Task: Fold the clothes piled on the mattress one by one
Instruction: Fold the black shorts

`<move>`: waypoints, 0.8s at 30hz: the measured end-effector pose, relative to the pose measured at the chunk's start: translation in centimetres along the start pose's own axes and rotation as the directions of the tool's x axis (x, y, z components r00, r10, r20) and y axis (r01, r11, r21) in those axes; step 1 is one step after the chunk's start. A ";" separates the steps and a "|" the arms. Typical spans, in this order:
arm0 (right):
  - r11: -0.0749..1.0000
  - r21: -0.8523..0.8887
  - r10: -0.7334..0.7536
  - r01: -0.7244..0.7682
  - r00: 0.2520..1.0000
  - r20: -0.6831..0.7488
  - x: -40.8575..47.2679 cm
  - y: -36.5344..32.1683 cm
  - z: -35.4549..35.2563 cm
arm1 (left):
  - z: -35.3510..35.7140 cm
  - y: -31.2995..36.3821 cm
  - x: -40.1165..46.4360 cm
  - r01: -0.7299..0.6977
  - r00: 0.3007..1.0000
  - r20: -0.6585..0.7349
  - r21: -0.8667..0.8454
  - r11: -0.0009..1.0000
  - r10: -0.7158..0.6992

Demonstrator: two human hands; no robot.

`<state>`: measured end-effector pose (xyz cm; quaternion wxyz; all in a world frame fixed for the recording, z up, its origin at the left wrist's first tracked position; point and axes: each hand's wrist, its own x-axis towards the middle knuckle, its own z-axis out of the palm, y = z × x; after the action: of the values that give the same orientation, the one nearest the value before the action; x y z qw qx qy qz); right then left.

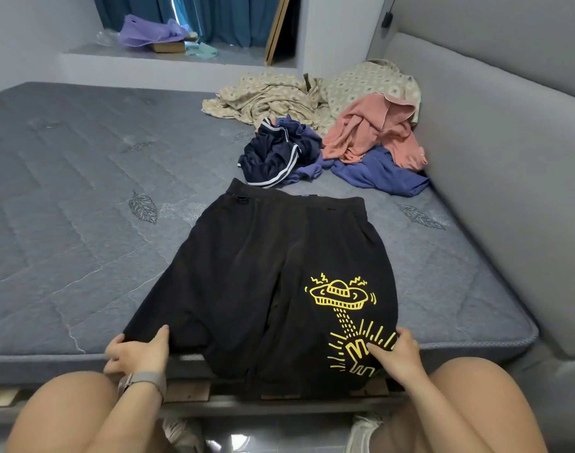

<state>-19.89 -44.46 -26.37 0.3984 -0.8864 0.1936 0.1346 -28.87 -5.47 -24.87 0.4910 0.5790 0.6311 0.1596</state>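
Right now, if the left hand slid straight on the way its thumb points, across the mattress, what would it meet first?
The left hand grips the hem of the black shorts, so it would first meet more of that black cloth. Further on lies the navy striped garment, though depth is unclear.

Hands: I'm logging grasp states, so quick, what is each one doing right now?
Left hand: grips the left hem of the black shorts.
Right hand: grips the right hem of the shorts.

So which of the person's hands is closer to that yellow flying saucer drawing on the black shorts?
The right hand. It grips the hem just below the yellow flying saucer drawing, on that same leg. The left hand holds the hem of the other, plain leg of the black shorts, farther off.
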 end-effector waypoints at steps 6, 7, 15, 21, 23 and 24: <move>0.981 0.182 0.060 -0.060 0.998 0.008 0.2 -0.5 0.5 | -1.1 1.6 0.3 0.572 0.783 0.607 -0.617 0.541 -0.136; 0.978 0.196 0.067 -0.069 0.998 0.014 0.0 -0.7 0.5 | -1.3 2.0 -0.5 0.594 0.735 0.672 -0.580 0.558 -0.083; 0.990 0.140 0.001 -0.012 0.997 0.076 -1.2 -1.8 1.4 | -0.6 1.1 -1.4 -0.013 0.823 0.514 -0.410 0.912 0.243; 0.977 0.212 -0.007 -0.024 0.990 0.143 -2.4 -2.1 1.4 | -0.8 0.5 -1.1 0.000 0.783 0.576 -0.381 0.925 0.237; 0.974 0.225 -0.018 -0.015 0.989 0.144 -2.6 -2.1 1.4 | -0.9 0.3 -1.8 -0.068 0.757 0.586 -0.369 0.927 0.289; 0.972 0.236 -0.017 -0.017 0.990 0.142 -2.7 -2.1 1.4 | -0.8 0.1 -1.7 -0.124 0.761 0.563 -0.364 0.923 0.324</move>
<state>-21.47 -41.48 -24.79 0.5140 -0.8206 0.1793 0.1740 -29.72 -6.67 -23.62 0.7289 0.5882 0.3302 0.1166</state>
